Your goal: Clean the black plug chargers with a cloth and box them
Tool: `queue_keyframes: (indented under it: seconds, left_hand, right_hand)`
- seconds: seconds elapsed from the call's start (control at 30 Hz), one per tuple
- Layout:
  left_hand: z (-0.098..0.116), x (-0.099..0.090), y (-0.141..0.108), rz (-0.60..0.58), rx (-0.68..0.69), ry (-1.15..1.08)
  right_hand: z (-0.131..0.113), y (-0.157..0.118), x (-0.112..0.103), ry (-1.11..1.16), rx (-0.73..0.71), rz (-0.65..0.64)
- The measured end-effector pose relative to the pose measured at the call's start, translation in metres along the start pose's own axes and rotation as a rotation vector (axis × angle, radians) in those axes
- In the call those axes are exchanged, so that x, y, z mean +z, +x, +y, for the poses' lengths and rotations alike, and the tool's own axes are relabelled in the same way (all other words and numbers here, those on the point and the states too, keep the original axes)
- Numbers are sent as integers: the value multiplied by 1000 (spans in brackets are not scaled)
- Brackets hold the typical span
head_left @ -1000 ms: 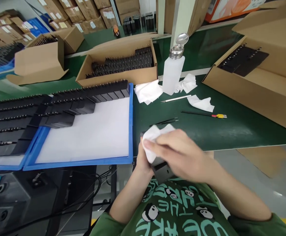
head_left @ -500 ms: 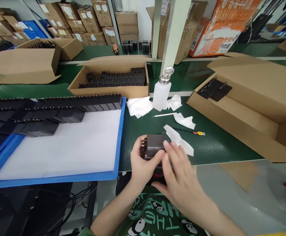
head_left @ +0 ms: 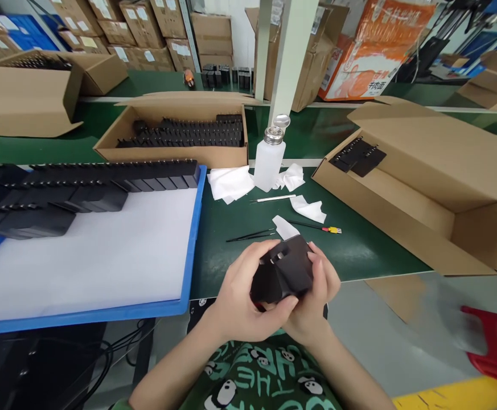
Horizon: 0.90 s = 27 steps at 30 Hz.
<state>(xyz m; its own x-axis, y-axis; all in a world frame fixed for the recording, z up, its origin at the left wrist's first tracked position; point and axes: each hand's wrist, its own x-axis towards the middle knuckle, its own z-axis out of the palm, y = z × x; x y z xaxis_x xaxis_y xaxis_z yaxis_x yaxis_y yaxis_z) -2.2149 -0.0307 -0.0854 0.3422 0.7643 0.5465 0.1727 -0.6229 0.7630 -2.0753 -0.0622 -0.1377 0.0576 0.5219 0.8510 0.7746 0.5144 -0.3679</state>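
Both hands hold a small bunch of black power adapters point(head_left: 291, 267) above the table's front edge, close to my body. Metal prongs show on the upper face. My left hand point(head_left: 246, 290) wraps round the left side, its thumb across the bottom. On the right side, my right hand point(head_left: 319, 290) curls its fingers over the edge. The palms hide the undersides, so I cannot tell how many pieces are held. Just beyond lie a white wipe point(head_left: 284, 228) and black tweezers point(head_left: 250, 236).
On the left, a blue tray point(head_left: 191, 245) bears rows of black adapters point(head_left: 158, 175). A carton point(head_left: 171, 155) of adapters stands behind it. A white pump bottle point(head_left: 269, 165), a white pen-like tool point(head_left: 274, 198) and a short cable point(head_left: 316, 226) lie ahead. An open carton point(head_left: 402, 219) is at right.
The adapters have been turned so their prongs now face up instead of left. My right hand has closed round their right side. The view has shifted slightly to the right.
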Motion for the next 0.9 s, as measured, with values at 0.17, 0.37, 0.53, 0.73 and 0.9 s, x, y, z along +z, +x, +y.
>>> queue_keyframes:
  seconds: [0.17,0.37,0.53,0.73,0.9]
  left_hand:
    - [-6,4,-7,110,100,-1]
    - [-13,10,-12,208,157,-41]
    - [-15,12,-14,258,141,-27]
    - [-12,11,-16,171,133,2]
    - [-5,7,-13,129,45,-2]
  right_hand:
    - [-7,2,-2,-3,12,31]
    - [-21,4,-3,-83,-2,50]
    - [-23,3,-4,-90,-2,-13]
    - [-21,0,-6,6,34,8]
    - [-5,7,-19,84,141,-13]
